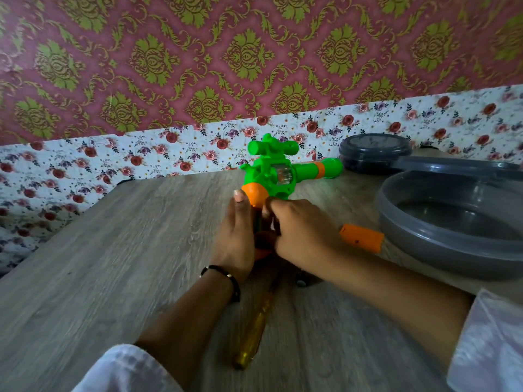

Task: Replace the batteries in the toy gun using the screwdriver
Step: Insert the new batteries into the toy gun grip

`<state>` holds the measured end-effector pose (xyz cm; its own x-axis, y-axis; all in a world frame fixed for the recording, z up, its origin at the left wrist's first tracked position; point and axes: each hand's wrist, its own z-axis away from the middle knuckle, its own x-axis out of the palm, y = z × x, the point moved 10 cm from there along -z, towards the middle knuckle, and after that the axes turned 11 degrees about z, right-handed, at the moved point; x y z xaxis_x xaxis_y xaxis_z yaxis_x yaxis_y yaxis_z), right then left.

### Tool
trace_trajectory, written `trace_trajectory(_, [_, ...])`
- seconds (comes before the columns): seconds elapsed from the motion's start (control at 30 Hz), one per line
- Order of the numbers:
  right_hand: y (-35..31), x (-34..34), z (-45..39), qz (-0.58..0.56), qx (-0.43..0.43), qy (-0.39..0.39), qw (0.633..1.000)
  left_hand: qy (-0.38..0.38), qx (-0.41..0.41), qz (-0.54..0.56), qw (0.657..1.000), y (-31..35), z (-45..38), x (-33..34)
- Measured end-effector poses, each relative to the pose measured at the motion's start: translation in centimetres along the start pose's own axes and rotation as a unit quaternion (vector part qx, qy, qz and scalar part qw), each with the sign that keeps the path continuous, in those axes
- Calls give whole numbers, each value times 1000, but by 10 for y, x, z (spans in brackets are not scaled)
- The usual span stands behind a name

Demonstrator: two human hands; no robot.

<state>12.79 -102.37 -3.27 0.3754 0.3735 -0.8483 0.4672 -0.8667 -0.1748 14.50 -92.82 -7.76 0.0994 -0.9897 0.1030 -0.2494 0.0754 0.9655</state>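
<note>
A green and orange toy gun (278,172) lies on the wooden table (113,250), its barrel pointing right and its orange grip toward me. My left hand (236,236) clasps the grip from the left. My right hand (300,230) pinches at the open grip from the right, where a dark battery (257,219) shows between my fingers. An orange battery cover (362,238) lies to the right of my right hand. A screwdriver with a yellow translucent handle (253,332) lies on the table between my forearms. A small dark object (302,280), perhaps a battery, rests under my right wrist.
A large grey plastic bowl (424,250) stands at the right edge of the table. Behind it sits a smaller round container with a dark lid (373,148). A floral-papered wall rises just behind the table.
</note>
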Motion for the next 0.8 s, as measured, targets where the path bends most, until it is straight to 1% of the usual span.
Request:
trace_trajectory(0.07, [7,-6,0,21,12,21,999,-10,14,-22,1000,3,2,5])
trace_trajectory(0.17, [20,-15,-4,13,52,59,997,-22,-35,3,999,-15,-1,7])
trace_trajectory(0.2, [26,-15,-7,1,69,67,995,-13,-59,17,998,-24,-4,5])
trace_trajectory(0.27, [38,-8,-9,-35,98,68,992,2,-76,36,996,-25,-4,3])
trace_trajectory(0.4, [46,-1,-9,-58,112,68,990,-13,-18,23,999,-3,-1,10])
trace_trajectory(0.47, [45,-2,-10,-57,103,71,991,-20,12,-19,1000,0,-1,11])
trace_trajectory(0.53, [42,0,-12,-49,80,57,994,-19,36,-64,997,-1,-2,9])
trace_trajectory(0.6, [36,-1,-17,-41,44,19,998,-11,54,-103,993,-1,-4,7])
trace_trajectory(0.67, [32,-3,-23,-13,18,-57,998,-6,64,-121,991,2,-5,6])
trace_trajectory(0.73, [30,-2,-22,23,9,-188,982,-4,55,-111,992,1,-7,5])
trace_trajectory(0.8, [28,0,-8,50,8,-317,947,-1,27,-74,997,-4,-8,4])
